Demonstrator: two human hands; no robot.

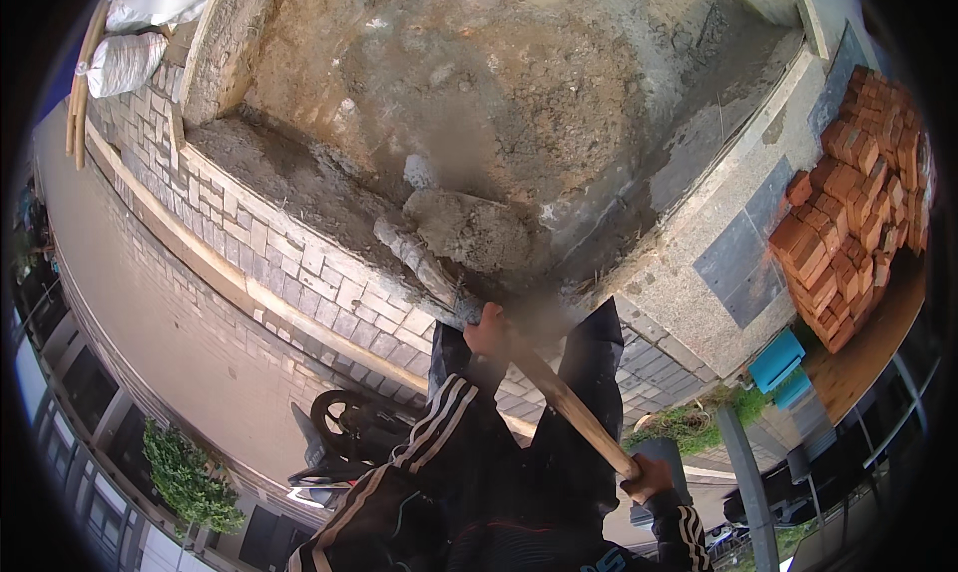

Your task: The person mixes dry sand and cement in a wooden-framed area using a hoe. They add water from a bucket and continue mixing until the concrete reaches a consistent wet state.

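Observation:
Both my hands grip a long wooden tool handle (565, 402) that slants across in front of my legs. My left hand (486, 332) is closed near its upper end, and my right hand (649, 479) is wrapped round its lower right end. Beyond my left hand, a mud-coated grey shaft or pipe (414, 257) runs up and left; I cannot tell whether it belongs to the tool. Next to it lies a rounded lump of wet mud (469, 231). A blurred patch hides detail past my left hand, and I cannot make out the tool's head.
A low wall (699, 208) borders the muddy pit (449, 93) on the right. Stacked red bricks (848, 213) stand beyond it, near a blue container (776, 360). Paving (299, 273) runs along the left, with white sacks (127, 65) at its far end. A motorbike (349, 427) stands behind.

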